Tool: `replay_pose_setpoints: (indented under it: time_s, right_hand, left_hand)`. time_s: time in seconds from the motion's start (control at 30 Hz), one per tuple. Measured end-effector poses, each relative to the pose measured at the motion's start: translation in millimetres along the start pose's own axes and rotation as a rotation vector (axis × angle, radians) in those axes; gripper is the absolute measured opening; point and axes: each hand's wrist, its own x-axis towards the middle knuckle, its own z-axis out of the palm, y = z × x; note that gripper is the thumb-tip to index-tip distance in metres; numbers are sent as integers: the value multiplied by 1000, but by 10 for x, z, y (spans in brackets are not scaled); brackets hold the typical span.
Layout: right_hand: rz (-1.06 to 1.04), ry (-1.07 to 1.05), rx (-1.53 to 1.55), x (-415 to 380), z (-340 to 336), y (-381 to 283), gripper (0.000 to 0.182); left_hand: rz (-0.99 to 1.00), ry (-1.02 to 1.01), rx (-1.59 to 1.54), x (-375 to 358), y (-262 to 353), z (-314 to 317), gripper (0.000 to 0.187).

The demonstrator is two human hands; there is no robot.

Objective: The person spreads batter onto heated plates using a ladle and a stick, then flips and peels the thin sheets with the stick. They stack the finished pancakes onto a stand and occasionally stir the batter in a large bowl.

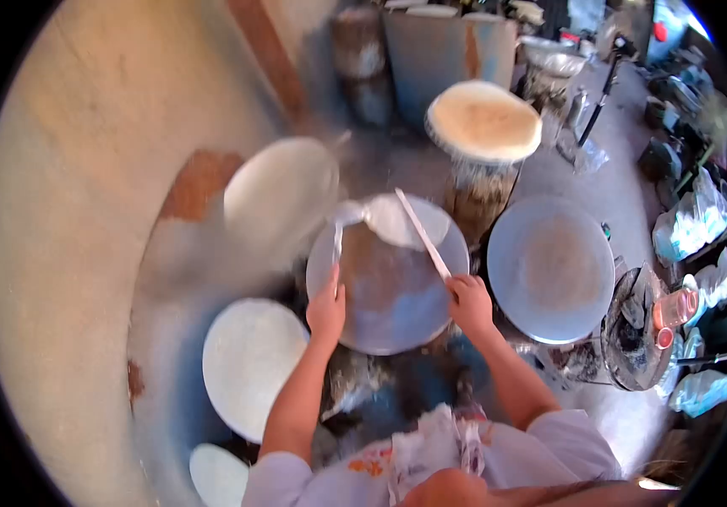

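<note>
A round grey metal griddle (pixel 380 304) lies in front of me. On its far edge sits a thin white sheet of batter or dough (pixel 393 220). My left hand (pixel 327 306) is closed on a thin tool (pixel 337 241) that reaches up to the sheet's left edge. A long pale flat stick (pixel 421 232) is gripped in my right hand (pixel 470 302), with its tip slanting up onto the sheet.
A second grey griddle (pixel 551 269) stands to the right, a round tan-topped stand (pixel 483 120) behind. White discs lie at the left (pixel 281 193), lower left (pixel 249 363) and bottom (pixel 218 475). Cluttered bags and containers (pixel 689 228) fill the right side. A curved pale wall (pixel 68 253) rises on the left.
</note>
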Motion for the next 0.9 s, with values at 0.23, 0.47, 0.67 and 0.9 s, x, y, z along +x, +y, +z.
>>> replay_pose_setpoints:
  time_s: [0.23, 0.47, 0.67, 0.9]
  right_hand:
    - [-138, -72, 12, 364, 146, -131, 25]
    - [-315, -228, 95, 725, 122, 208, 25]
    - [-549, -517, 220, 1093, 299, 224, 26]
    - [-574, -365, 179, 1729, 58, 766, 20]
  left_hand:
    - [-647, -171, -1394, -283, 161, -214, 49]
    - [-717, 90, -1558, -420, 557, -361, 52]
    - [-826, 343, -1287, -893, 1138, -301, 55]
    - [-783, 329, -1072, -1059, 1322, -110, 56]
